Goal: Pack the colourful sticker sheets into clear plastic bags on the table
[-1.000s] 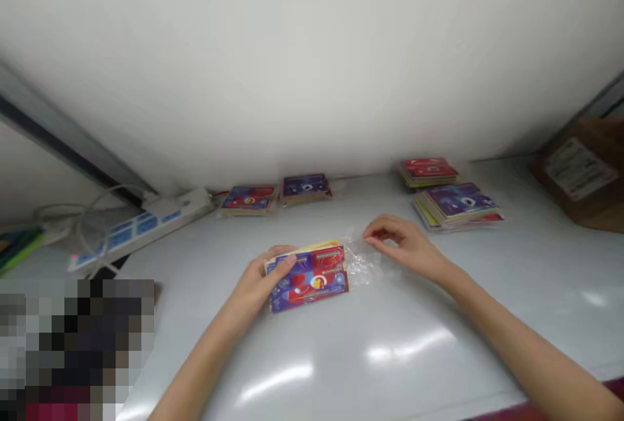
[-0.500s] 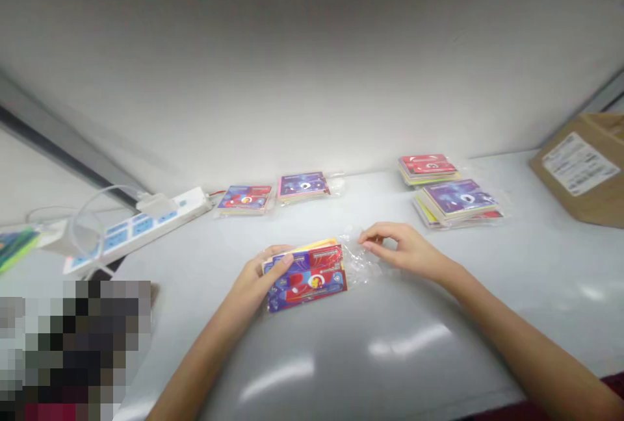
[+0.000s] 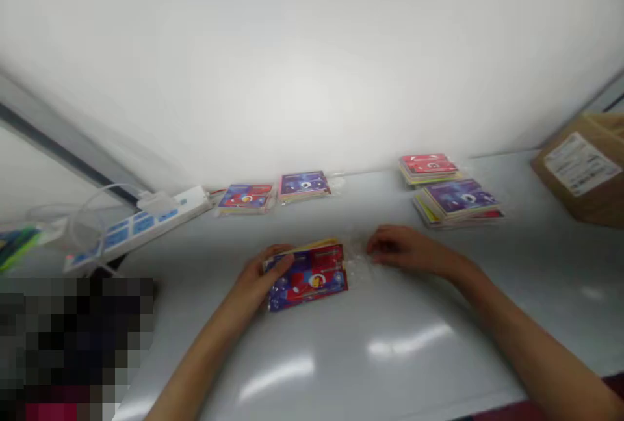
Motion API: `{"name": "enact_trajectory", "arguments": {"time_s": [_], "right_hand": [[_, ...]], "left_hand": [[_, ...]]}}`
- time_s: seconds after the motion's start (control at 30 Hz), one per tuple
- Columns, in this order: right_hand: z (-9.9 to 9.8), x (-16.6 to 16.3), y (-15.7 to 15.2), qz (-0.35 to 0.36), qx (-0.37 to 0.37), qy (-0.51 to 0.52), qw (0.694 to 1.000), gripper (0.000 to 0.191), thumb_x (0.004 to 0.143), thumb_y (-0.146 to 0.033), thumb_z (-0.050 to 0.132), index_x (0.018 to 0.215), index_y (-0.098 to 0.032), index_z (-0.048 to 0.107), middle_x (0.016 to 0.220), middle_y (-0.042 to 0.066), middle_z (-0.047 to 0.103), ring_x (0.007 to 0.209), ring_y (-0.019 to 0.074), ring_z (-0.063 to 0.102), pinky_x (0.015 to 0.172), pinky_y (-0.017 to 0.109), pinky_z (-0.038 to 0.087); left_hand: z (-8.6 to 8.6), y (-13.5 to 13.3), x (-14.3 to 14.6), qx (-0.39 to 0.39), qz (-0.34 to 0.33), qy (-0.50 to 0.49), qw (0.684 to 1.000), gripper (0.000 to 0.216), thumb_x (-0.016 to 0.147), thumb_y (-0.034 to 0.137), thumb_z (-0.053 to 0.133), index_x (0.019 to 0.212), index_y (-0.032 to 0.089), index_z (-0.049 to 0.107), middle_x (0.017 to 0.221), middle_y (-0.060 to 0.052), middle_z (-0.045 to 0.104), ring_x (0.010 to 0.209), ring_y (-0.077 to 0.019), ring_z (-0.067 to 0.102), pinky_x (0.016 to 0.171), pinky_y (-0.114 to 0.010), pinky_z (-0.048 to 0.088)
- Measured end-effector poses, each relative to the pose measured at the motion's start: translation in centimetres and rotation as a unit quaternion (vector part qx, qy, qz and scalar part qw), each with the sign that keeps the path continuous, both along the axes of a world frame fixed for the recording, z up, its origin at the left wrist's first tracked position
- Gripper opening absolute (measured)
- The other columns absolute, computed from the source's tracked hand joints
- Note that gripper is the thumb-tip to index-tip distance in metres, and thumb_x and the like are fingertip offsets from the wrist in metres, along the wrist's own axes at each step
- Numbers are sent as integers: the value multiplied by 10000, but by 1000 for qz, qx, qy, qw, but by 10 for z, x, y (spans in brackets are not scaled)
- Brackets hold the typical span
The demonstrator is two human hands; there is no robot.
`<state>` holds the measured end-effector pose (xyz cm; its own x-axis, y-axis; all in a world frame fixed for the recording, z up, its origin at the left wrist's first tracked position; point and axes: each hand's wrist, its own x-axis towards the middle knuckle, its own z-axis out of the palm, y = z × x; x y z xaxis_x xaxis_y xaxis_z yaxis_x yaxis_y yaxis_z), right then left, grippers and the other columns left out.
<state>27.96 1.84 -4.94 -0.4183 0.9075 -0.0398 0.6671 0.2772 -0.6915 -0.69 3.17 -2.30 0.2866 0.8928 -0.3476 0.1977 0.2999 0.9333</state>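
A red and purple card pack (image 3: 311, 275) lies flat on the white table (image 3: 390, 349), its clear plastic wrapper (image 3: 358, 263) sticking out at its right end. My left hand (image 3: 260, 278) grips the pack's left end, thumb on top. My right hand (image 3: 407, 249) rests on the table at the wrapper's open end, fingers curled and pinching the clear plastic.
Two card packs (image 3: 245, 198) (image 3: 305, 186) lie at the back by the wall. Two stacks of packs (image 3: 429, 168) (image 3: 458, 203) sit at the back right. A white power strip (image 3: 141, 221) with cables lies at the left, a cardboard box (image 3: 582, 171) at the far right.
My right hand has dropped lower onto the table at the wrapper's end. The left hand and the pack have stayed in place.
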Motion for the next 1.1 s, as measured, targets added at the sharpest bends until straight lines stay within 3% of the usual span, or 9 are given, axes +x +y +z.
{"name": "enact_trajectory", "arguments": {"time_s": [0.1, 0.3, 0.47, 0.67, 0.83, 1.1], "right_hand": [[0, -1, 1, -7, -3, 3, 1000, 104, 775, -193, 533, 779, -179, 636, 758, 33, 609, 686, 146, 557, 646, 269, 446], [0, -4, -1, -25, 0, 11, 1000, 137, 742, -123, 512, 797, -172, 627, 749, 33, 597, 678, 143, 551, 642, 267, 444], [5, -5, -2, -32, 10, 38, 999, 105, 764, -158, 510, 779, -183, 611, 754, 36, 601, 687, 155, 552, 650, 291, 453], [11, -9, -1, -133, 74, 140, 978, 93, 775, -252, 550, 829, -192, 597, 820, 50, 619, 746, 171, 569, 697, 324, 464], [4, -13, 0, -162, 115, 206, 958, 113, 766, -293, 579, 827, -199, 594, 815, 45, 603, 768, 173, 569, 704, 324, 469], [-3, -37, -8, -82, 85, 178, 977, 98, 799, -207, 526, 834, -194, 616, 834, 43, 623, 789, 157, 586, 728, 304, 476]], "left_hand": [[-2, 1, -1, 5, -13, 1, 1000, 403, 707, 478, 638, 990, 193, 606, 926, -44, 677, 862, -248, 634, 769, -340, 485], [-2, 2, -1, -1, -7, -1, 1000, 419, 691, 483, 651, 996, 199, 612, 890, -34, 684, 805, -239, 648, 728, -330, 490], [-2, 3, -1, 9, -12, 7, 1000, 443, 698, 479, 646, 1022, 179, 611, 948, -57, 677, 870, -259, 632, 778, -352, 479], [-2, 3, -1, -4, 2, 7, 1000, 434, 670, 490, 664, 986, 196, 622, 900, -42, 691, 844, -262, 640, 746, -345, 491], [1, 1, 0, 9, -10, 5, 1000, 396, 685, 497, 648, 948, 202, 619, 918, -32, 685, 848, -243, 639, 750, -321, 490], [-1, 2, -1, 11, -14, 12, 1000, 427, 701, 494, 635, 998, 188, 610, 938, -42, 679, 844, -244, 638, 761, -334, 487]]}}
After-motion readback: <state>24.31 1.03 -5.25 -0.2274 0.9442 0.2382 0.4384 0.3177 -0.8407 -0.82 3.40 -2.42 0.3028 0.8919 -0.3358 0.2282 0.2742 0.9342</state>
